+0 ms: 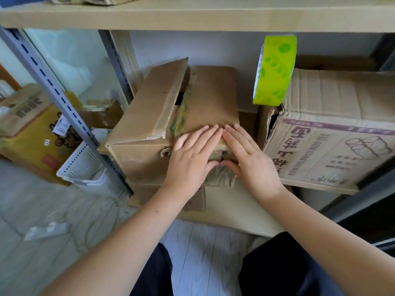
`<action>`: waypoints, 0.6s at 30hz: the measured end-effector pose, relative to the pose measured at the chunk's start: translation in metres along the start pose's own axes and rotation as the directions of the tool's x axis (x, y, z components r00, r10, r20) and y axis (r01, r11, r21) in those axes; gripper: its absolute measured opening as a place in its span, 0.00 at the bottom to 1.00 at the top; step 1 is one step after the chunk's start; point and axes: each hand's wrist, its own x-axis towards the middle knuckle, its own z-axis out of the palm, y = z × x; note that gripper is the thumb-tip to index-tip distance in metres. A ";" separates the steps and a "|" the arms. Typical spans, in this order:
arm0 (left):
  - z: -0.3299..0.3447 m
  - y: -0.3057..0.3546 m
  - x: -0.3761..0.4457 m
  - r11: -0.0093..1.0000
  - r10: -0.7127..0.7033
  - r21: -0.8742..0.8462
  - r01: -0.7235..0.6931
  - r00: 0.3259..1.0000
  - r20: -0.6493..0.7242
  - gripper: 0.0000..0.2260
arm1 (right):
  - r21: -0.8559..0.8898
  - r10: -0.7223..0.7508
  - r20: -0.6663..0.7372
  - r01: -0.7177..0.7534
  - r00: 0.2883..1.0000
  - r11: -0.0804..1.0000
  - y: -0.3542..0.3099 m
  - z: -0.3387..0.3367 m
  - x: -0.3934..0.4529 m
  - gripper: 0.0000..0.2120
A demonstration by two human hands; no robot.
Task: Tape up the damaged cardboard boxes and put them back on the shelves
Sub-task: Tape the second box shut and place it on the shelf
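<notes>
Box (171, 116), brown cardboard, damaged, sits on the shelf board (230, 212) at its front edge near the left upright (64, 99), top flaps uneven, left flap lifted, greenish tape strip (181, 116) running along the centre seam. Left hand (192, 154) flat, fingers straight and together, pressing the box's front top edge; thumb tucked down over the front face. Right hand (250, 157) likewise flat, fingers together, pressing beside it, fingertips of both hands touching. Crinkled tape under the palms over the front face. Tape roll (275, 69), lime green, stands on edge on top of a printed carton (331, 142) just right of the box; that carton's near left corner is torn. Upper shelf board (192, 16) overhead. White perforated basket (85, 163) and yellow carton (36, 133) left of the upright, on the floor.
</notes>
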 end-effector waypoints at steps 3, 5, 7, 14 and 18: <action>0.005 0.002 -0.002 1.000 -0.022 -0.016 0.021 0.999 -0.024 0.35 | 0.035 0.020 0.015 -0.021 1.000 0.999 0.003 0.004 -0.001 0.35; 0.004 0.000 -0.003 1.000 -0.013 -0.010 0.012 1.000 -0.010 0.39 | 0.042 0.012 0.047 -0.014 0.999 0.999 0.004 0.005 -0.002 0.41; 0.004 0.001 -0.002 1.000 -0.004 0.027 0.004 1.000 0.001 0.42 | 0.010 0.007 0.061 -0.008 0.998 1.000 0.005 0.004 -0.004 0.47; 0.008 0.013 -0.004 0.991 -0.070 0.119 0.069 0.998 0.002 0.43 | -0.128 0.079 0.136 -0.061 0.988 0.990 -0.005 -0.002 -0.003 0.51; 0.003 0.015 -0.002 0.993 -0.076 0.093 0.076 0.997 -0.007 0.30 | -0.085 0.064 0.018 -0.062 0.998 0.994 -0.010 -0.006 -0.001 0.32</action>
